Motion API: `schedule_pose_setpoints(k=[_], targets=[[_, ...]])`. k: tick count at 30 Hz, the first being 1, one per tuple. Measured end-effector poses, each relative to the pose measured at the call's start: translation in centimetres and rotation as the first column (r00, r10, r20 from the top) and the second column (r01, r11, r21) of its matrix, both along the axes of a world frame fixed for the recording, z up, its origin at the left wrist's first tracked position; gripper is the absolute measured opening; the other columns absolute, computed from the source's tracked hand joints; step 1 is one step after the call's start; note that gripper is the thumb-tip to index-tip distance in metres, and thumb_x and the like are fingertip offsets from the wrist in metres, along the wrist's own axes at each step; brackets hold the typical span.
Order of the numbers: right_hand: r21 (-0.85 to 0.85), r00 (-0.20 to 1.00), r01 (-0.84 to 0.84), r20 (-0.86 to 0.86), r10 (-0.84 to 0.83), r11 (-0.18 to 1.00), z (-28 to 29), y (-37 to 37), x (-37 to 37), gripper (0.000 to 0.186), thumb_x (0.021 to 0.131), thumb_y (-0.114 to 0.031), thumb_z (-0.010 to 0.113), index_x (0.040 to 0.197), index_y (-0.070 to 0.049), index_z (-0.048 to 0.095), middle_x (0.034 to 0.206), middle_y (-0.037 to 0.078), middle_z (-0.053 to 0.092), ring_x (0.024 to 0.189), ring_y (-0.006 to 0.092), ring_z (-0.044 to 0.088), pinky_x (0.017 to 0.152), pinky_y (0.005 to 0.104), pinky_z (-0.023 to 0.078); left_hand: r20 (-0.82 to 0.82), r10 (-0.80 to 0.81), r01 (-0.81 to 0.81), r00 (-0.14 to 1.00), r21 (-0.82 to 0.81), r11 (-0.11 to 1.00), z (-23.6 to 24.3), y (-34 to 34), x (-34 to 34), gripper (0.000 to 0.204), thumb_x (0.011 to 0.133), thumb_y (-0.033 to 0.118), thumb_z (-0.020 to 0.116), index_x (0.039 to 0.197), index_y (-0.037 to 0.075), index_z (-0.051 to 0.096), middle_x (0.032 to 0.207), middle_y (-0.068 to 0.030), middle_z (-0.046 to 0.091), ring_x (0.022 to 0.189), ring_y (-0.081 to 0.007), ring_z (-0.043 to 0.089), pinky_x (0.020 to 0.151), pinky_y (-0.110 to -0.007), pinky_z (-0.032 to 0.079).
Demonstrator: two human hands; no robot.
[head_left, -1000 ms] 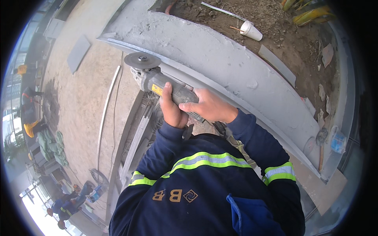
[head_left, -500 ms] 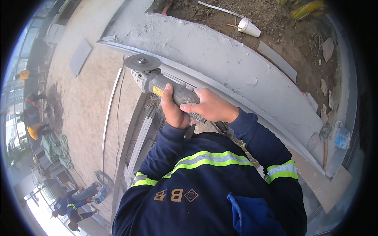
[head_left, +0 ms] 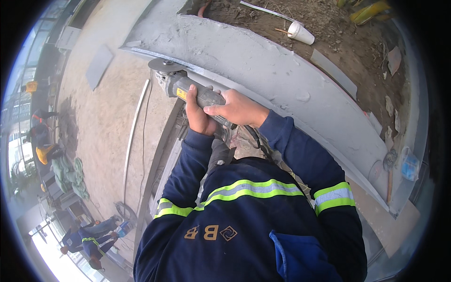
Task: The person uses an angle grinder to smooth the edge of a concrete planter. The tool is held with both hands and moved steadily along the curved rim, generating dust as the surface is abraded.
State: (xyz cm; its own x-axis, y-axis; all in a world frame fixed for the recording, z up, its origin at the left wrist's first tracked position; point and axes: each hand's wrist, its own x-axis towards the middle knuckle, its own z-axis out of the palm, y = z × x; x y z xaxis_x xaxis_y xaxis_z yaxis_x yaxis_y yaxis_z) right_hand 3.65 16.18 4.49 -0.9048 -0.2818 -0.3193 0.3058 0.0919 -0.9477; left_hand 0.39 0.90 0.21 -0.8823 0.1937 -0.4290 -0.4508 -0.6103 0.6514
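- Dusty concrete floor (head_left: 105, 127) spreads over the left side of the view, with a flat grey panel (head_left: 99, 68), a long white strip (head_left: 135, 131) and a pile of green sacks (head_left: 68, 176) on it.
- Two people in dark blue clothing (head_left: 89, 240) are at the lower left, well apart from the wearer.
- Across the upper right runs a broad grey ledge (head_left: 282, 77), its top rough and patchy; behind it lies brown soil (head_left: 329, 61), where a white cup (head_left: 301, 33) rests on its side (a thin brown stick pokes out of its mouth).
- An angle grinder (head_left: 209, 97) is held up in front of the chest, near the ledge's front edge, its disc (head_left: 163, 66) toward the upper left; whether the disc touches that edge, I cannot tell.
- Of the two hands, the left hand (head_left: 199, 113) is closed around the middle of the grinder's body, thumb laid along the top beside a yellow label (head_left: 181, 93).
- The right hand (head_left: 240, 108) is wrapped around the rear part, thumb across it.
- A dark cord (head_left: 253, 135) hangs below the right hand.
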Motion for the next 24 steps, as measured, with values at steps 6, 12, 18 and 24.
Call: schedule_pose_setpoints(k=[6, 12, 18, 24], targets=[[-0.041, 0.999, 0.024, -0.026, -0.025, 0.999, 1.8, 1.2, 3.5, 0.056, 0.094, -0.027, 0.076, 0.13, 0.013, 0.062, 0.118, 0.019, 0.074, 0.107, 0.0207, 0.069, 0.096, 0.0363, 0.054, -0.004, 0.032, -0.033, 0.999, -0.044, 0.998, 2.3, 1.3, 3.7, 0.05, 0.102, 0.047, 0.064, 0.119, 0.001, 0.059, 0.1, -0.0134, 0.07, 0.095, -0.0272, 0.071, 0.087, -0.042, 0.059], [0.007, 1.0, 0.021, -0.019, -0.021, 1.0, 2.7, 2.5, 6.2, 0.056, 0.091, -0.035, 0.077, 0.121, 0.012, 0.067, 0.106, 0.025, 0.076, 0.098, 0.0299, 0.075, 0.09, 0.0384, 0.056, 0.005, 0.014, -0.014, 1.0, -0.008, 1.0, 1.8, 1.9, 6.5, 0.047, 0.102, 0.046, 0.064, 0.117, 0.002, 0.06, 0.101, -0.0128, 0.07, 0.095, -0.027, 0.071, 0.087, -0.042, 0.059], [-0.089, 0.981, 0.1, -0.155, -0.113, 0.991, -0.6, 0.8, 3.5, 0.053, 0.091, -0.032, 0.078, 0.12, 0.011, 0.069, 0.106, 0.023, 0.077, 0.098, 0.0281, 0.074, 0.089, 0.0379, 0.056, -0.012, 0.012, -0.013, 1.0, -0.046, 0.999, 1.5, 1.3, 3.7, 0.048, 0.102, 0.046, 0.065, 0.121, 0.004, 0.056, 0.104, -0.0127, 0.069, 0.094, -0.0273, 0.071, 0.087, -0.043, 0.059], [0.032, 0.998, -0.019, 0.059, 0.018, 0.999, 1.3, 0.5, 0.4, 0.056, 0.095, -0.029, 0.078, 0.13, 0.013, 0.065, 0.123, 0.02, 0.073, 0.113, 0.0209, 0.067, 0.1, 0.0361, 0.051, -0.006, -0.024, 0.024, 1.0, 0.062, 0.998, -0.8, -0.2, 0.2, 0.043, 0.104, 0.041, 0.063, 0.121, 0.001, 0.059, 0.105, -0.0133, 0.07, 0.094, -0.0279, 0.072, 0.088, -0.043, 0.06]])
